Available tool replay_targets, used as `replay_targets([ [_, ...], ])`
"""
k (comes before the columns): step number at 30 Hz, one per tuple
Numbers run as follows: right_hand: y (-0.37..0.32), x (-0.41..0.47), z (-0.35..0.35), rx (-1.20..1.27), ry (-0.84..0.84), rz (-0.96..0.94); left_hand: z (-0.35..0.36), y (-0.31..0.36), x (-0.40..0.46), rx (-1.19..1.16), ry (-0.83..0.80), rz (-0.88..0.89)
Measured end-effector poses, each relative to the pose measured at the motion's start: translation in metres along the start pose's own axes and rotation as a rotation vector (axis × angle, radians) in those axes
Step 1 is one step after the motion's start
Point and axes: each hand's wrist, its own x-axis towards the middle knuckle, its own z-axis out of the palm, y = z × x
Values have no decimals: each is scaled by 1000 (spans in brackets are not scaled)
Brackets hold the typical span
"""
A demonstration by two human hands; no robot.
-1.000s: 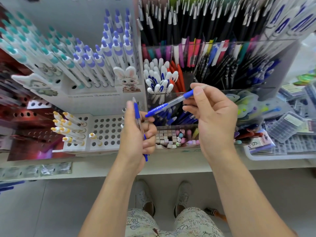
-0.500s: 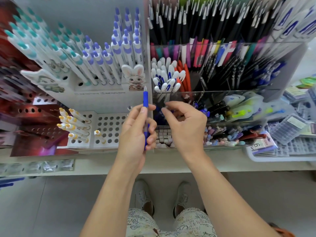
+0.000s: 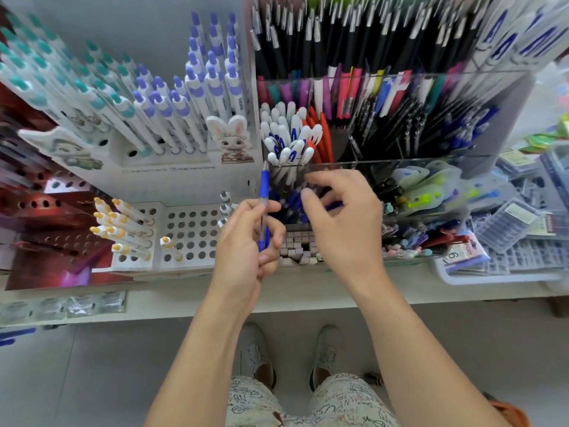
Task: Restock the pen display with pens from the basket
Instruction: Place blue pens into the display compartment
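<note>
Pen held upright at frame centre

A blue pen (image 3: 264, 208) is pinched upright by the left hand (image 3: 246, 251), just left of centre, before the clear pen display (image 3: 400, 167). The right hand (image 3: 341, 223) is held at centre with fingers loosely curled, nothing gripped, over the blue pens in the display's front compartment (image 3: 291, 201).

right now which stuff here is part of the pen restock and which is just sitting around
Part of the job:
- blue pen, gripped upright in the left hand
- right hand, empty, fingers loosely curled over the clear bin of blue pens

Just lying about:
- rabbit figure
- yellow-capped pens
- small cube erasers
</note>
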Motion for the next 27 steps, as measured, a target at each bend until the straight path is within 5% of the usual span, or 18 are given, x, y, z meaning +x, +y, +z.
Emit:
replay_targets([
  [6, -9, 3, -28, 673, -255, 600, 2, -4, -2, -40, -31, 88],
  [12, -9, -4, -24, 650, -401, 432, 5, -11, -3, 144, -162, 51],
  [16, -4, -3, -27, 550, -345, 338, 6, -8, 1, 291, -161, 7],
  [22, 6, 6, -39, 730, -268, 427, -1, 1, 5, 368, -219, -88],
  [27, 3, 9, -37, 844, -161, 410, -3, -3, 5, 387, -156, 46],
])
